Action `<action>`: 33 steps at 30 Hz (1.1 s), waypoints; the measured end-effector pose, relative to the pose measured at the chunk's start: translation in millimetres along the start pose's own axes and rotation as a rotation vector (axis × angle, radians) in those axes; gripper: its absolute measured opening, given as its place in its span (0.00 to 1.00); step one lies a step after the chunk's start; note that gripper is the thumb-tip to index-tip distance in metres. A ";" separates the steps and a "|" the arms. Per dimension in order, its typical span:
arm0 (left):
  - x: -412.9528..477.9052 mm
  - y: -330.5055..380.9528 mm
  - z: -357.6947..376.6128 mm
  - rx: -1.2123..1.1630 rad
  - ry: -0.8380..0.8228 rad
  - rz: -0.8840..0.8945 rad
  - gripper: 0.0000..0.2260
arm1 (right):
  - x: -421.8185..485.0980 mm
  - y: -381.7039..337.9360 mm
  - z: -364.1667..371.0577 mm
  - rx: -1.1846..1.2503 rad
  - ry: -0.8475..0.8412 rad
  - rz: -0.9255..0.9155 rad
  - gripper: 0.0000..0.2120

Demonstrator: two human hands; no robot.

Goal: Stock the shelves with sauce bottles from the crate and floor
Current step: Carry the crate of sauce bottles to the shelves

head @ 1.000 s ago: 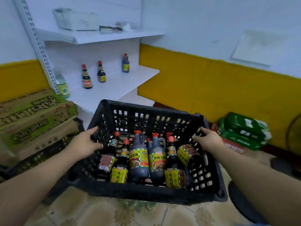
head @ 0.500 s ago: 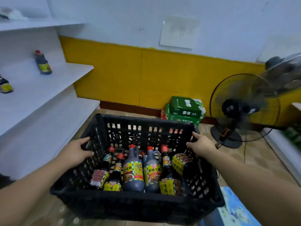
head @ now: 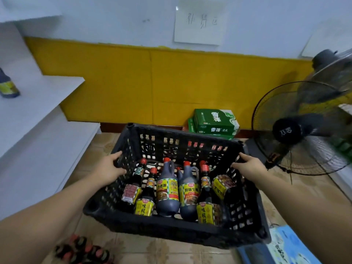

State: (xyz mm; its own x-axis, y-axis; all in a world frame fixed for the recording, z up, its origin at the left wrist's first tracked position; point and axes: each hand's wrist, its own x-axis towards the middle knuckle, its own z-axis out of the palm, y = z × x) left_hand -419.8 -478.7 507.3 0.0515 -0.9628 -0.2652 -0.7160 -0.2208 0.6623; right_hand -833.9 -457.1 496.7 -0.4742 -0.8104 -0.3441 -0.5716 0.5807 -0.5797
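Above the floor, our left hand [head: 109,169] and right hand [head: 249,167] grip the bottle-filled crate's [head: 171,228] side rims.

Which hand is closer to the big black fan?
The right hand. It grips the right wall of the crate, with the fan just beyond it. The left hand grips the left wall, so the whole crate lies between it and the fan.

Green cardboard carton [head: 216,121] reads 雪花 清爽; dark handled jug [head: 167,189] says 老抽, neighbouring red-capped jug [head: 189,193] 鲜味生抽, small yellow-labelled bottle [head: 144,205] 味极鲜.
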 end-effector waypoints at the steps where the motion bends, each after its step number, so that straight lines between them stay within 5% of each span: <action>1: 15.2 2.6 -4.3 0.001 -0.006 0.004 0.33 | 8.6 -7.8 0.4 0.012 -0.005 0.006 0.31; 19: 203.5 27.9 -17.3 -0.001 0.110 -0.118 0.32 | 226.1 -162.0 28.7 -0.061 -0.131 -0.130 0.31; 33: 387.7 -21.4 -109.2 -0.046 0.058 -0.135 0.35 | 327.9 -317.3 115.3 -0.009 -0.156 -0.115 0.30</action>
State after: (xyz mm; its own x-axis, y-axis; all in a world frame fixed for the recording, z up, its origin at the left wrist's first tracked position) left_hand -308.4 -864.2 466.9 0.1860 -0.9309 -0.3143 -0.6674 -0.3544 0.6550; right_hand -730.8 -916.1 482.6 -0.2961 -0.8733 -0.3868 -0.6225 0.4836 -0.6153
